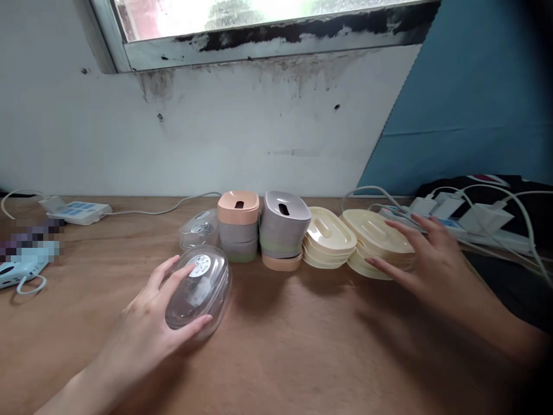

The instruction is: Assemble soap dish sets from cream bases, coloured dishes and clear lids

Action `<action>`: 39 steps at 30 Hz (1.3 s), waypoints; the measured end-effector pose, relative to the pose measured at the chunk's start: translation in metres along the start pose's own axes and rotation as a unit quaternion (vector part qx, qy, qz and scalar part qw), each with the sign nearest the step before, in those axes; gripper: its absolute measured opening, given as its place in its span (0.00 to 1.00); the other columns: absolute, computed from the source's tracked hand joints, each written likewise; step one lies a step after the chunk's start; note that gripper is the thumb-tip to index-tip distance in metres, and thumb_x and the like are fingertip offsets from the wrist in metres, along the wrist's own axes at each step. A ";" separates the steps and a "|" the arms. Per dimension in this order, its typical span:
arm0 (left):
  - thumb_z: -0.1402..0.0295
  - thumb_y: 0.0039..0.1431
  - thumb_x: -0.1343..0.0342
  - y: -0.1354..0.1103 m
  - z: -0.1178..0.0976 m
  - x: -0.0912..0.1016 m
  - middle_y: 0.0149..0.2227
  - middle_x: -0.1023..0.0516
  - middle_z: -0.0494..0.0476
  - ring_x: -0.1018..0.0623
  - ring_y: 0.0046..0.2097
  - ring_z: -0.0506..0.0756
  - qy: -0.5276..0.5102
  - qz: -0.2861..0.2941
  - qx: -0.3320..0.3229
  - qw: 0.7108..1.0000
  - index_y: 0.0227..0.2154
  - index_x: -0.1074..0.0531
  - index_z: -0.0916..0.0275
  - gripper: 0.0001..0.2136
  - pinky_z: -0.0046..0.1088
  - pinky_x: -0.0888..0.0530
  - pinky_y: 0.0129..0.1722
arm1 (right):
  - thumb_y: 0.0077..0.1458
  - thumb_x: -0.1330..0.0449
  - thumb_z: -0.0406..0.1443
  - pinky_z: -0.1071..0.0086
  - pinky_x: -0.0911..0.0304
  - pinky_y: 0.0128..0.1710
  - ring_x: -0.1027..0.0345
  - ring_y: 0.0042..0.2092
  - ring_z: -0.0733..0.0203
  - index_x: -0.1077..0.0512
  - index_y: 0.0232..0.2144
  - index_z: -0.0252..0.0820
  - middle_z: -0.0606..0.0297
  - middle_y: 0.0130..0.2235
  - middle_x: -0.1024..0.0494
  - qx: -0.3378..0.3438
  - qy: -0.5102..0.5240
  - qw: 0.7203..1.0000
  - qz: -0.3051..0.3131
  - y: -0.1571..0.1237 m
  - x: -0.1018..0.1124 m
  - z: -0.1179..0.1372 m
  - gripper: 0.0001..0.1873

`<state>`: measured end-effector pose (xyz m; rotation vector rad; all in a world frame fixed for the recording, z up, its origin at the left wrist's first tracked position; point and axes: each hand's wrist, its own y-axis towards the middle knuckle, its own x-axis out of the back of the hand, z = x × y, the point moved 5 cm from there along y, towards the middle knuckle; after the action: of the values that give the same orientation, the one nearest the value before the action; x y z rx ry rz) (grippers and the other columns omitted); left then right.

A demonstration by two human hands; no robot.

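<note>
My left hand [158,314] is wrapped around a stack of clear plastic oval lids [218,276] with a round white label on top. Just behind it stands another clear stack [188,230], also labelled. My right hand [425,262], fingers spread, hovers at the right side of a stack of cream oval lids [375,230]; whether a fingertip touches it I cannot tell. A second cream stack [330,230] is to its left. In the middle, a peach slotted cover [237,213] tops grey pieces, beside a taller grey slotted stack [285,225] with a peach piece at its base.
A white power strip [86,213] lies at the left, near a light blue device [30,265] with a cord loop. Chargers [486,216] and white cables crowd the right side by a dark cloth [505,288]. A white wall [242,132] rises behind the brown table [294,357].
</note>
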<state>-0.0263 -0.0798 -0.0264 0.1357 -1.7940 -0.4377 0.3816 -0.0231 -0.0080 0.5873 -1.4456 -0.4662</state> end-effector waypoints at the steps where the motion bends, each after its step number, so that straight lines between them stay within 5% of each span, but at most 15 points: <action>1: 0.49 0.55 0.48 -0.001 0.003 0.000 0.61 0.42 0.57 0.26 0.50 0.65 -0.002 -0.008 0.008 1.000 0.55 0.42 0.49 0.26 0.41 0.24 0.39 | 0.56 0.49 0.47 0.50 0.53 0.61 0.60 0.65 0.41 0.40 0.55 0.37 0.41 0.60 0.46 0.038 0.006 0.999 -0.034 -0.002 0.009 0.012 0.29; 7: 0.49 0.54 0.47 -0.013 0.008 -0.007 0.62 0.46 0.61 0.27 0.50 0.67 0.015 0.003 0.034 0.999 0.58 0.46 0.50 0.30 0.45 0.24 0.40 | 0.56 0.44 0.38 0.42 0.55 0.61 0.65 0.66 0.41 0.51 0.59 0.54 0.54 0.64 0.53 0.206 0.067 0.972 -0.095 -0.021 0.038 0.075 0.32; 11: 0.46 0.53 0.48 -0.002 0.010 0.010 0.61 0.44 0.60 0.29 0.52 0.68 -0.038 -0.009 0.056 0.998 0.58 0.46 0.51 0.32 0.48 0.27 0.45 | 0.54 0.43 0.35 0.42 0.47 0.58 0.63 0.66 0.41 0.45 0.57 0.50 0.54 0.64 0.52 0.319 0.136 0.938 -0.028 -0.049 0.025 0.105 0.29; 14: 0.45 0.58 0.57 0.031 0.026 0.029 0.59 0.39 0.59 0.29 0.52 0.68 -0.109 -0.053 0.131 0.984 0.58 0.44 0.57 0.30 0.48 0.29 0.46 | 0.54 0.44 0.33 0.49 0.40 0.55 0.61 0.66 0.45 0.38 0.53 0.44 0.53 0.63 0.47 0.384 0.202 0.899 0.064 -0.069 0.010 0.125 0.23; 16: 0.45 0.60 0.60 0.063 0.035 0.035 0.58 0.39 0.57 0.35 0.57 0.67 -0.149 -0.067 0.132 0.978 0.58 0.43 0.64 0.31 0.46 0.33 0.52 | 0.55 0.45 0.31 0.52 0.40 0.56 0.61 0.66 0.47 0.38 0.53 0.41 0.51 0.63 0.44 0.383 0.244 0.883 0.119 -0.073 0.003 0.137 0.22; 19: 0.44 0.57 0.56 0.106 0.040 0.020 0.64 0.47 0.56 0.45 0.63 0.66 -0.147 0.004 0.091 0.985 0.61 0.49 0.64 0.36 0.44 0.41 0.58 | 0.56 0.47 0.31 0.51 0.42 0.57 0.63 0.66 0.49 0.39 0.54 0.37 0.47 0.62 0.43 0.362 0.282 0.870 0.179 -0.069 -0.003 0.153 0.23; 22: 0.45 0.54 0.50 0.127 0.041 -0.001 0.61 0.39 0.63 0.35 0.59 0.66 -0.157 0.062 0.081 0.982 0.60 0.43 0.64 0.36 0.40 0.33 0.52 | 0.55 0.47 0.31 0.49 0.44 0.58 0.61 0.66 0.48 0.39 0.54 0.37 0.47 0.61 0.42 0.356 0.291 0.858 0.229 -0.065 -0.006 0.163 0.23; 25: 0.47 0.57 0.53 0.129 0.038 -0.014 0.49 0.25 0.63 0.22 0.43 0.62 -0.177 0.100 0.087 0.975 0.58 0.38 0.62 0.32 0.33 0.25 0.36 | 0.55 0.47 0.31 0.50 0.44 0.58 0.57 0.65 0.48 0.38 0.54 0.36 0.47 0.60 0.40 0.345 0.294 0.853 0.259 -0.063 -0.007 0.164 0.23; 27: 0.46 0.56 0.52 0.127 0.038 -0.016 0.43 0.22 0.62 0.21 0.39 0.62 -0.175 0.104 0.095 0.974 0.58 0.38 0.62 0.32 0.33 0.26 0.34 | 0.56 0.47 0.31 0.50 0.44 0.58 0.56 0.65 0.48 0.38 0.55 0.36 0.46 0.60 0.39 0.337 0.294 0.853 0.270 -0.062 -0.008 0.164 0.23; 33: 0.44 0.51 0.48 0.127 0.045 -0.014 0.46 0.24 0.63 0.25 0.48 0.67 -0.133 0.111 0.129 0.976 0.57 0.36 0.61 0.35 0.39 0.30 0.45 | 0.58 0.49 0.33 0.49 0.45 0.58 0.57 0.65 0.47 0.38 0.55 0.36 0.46 0.61 0.41 0.328 0.296 0.851 0.284 -0.064 -0.011 0.163 0.21; 39: 0.45 0.48 0.45 0.126 0.042 -0.005 0.51 0.27 0.61 0.29 0.52 0.67 -0.090 0.144 0.114 0.979 0.61 0.44 0.55 0.39 0.38 0.32 0.48 | 0.60 0.51 0.34 0.49 0.46 0.59 0.58 0.65 0.47 0.39 0.55 0.36 0.46 0.61 0.43 0.318 0.293 0.852 0.294 -0.066 -0.014 0.161 0.21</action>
<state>-0.0482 0.0475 0.0062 -0.0073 -2.0013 -0.0369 0.2234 -0.0803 -0.0559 0.6831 -1.0754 0.6700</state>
